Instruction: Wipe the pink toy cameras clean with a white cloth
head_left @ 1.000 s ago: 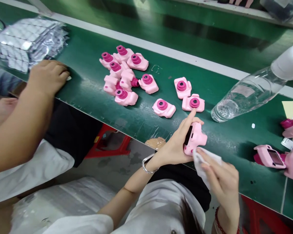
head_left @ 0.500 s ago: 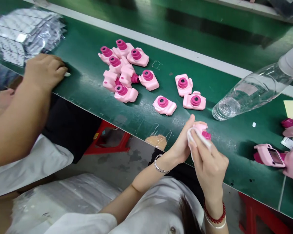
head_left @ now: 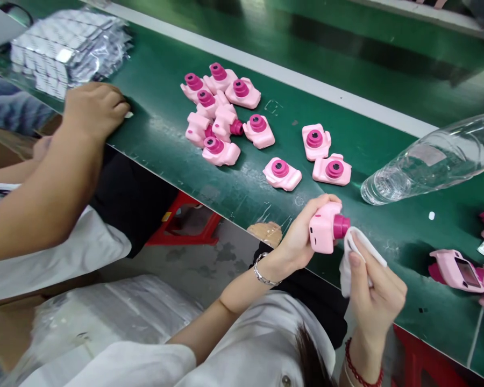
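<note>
We grip a pink toy camera (head_left: 324, 228) in our left hand (head_left: 296, 242) above the green table's (head_left: 157, 134) near edge; our right hand (head_left: 377, 298) pinches a white cloth (head_left: 353, 252) against its lens.

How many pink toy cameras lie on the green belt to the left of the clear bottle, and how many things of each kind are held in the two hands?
Pink toy cameras lying on the belt: 11
Pink toy camera in the left hand: 1
White cloth in the right hand: 1
Total: 13
</note>
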The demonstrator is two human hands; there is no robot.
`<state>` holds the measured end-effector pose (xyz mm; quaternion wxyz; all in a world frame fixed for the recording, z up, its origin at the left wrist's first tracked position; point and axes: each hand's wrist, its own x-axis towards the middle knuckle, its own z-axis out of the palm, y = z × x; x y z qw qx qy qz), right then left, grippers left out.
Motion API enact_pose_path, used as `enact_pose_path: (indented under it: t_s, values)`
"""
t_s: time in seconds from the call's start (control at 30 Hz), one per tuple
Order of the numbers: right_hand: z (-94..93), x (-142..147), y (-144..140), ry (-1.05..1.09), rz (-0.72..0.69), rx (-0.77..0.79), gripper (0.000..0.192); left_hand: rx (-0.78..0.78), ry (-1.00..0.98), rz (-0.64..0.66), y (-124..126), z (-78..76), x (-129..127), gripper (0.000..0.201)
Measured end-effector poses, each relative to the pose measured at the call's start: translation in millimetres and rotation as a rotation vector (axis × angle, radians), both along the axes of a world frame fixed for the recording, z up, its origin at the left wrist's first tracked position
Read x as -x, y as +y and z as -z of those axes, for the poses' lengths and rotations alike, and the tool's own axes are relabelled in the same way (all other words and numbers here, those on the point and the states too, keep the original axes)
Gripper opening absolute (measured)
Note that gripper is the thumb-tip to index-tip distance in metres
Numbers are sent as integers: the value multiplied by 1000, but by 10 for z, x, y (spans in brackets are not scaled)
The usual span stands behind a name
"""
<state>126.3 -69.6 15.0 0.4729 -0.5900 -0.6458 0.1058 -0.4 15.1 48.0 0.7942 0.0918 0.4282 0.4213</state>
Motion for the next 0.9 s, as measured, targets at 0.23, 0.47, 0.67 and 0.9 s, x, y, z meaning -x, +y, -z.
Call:
enact_pose_path:
  t_s: [0.23,0.47,0.67,0.9]
  values:
    - [89,118,-260,146,299,-151,21,-501,328,-109,-51,50,-11,25]
    - [207,557,19,144,543,-292,30,-831,531,4,-234,17,41,33]
    - [0,557,92,338,776,-139,32,-713,217,320,-362,52,172,91]
    - [-179,505,-16,564,668,-30,35,-81,-589,228,-204,307,86,77]
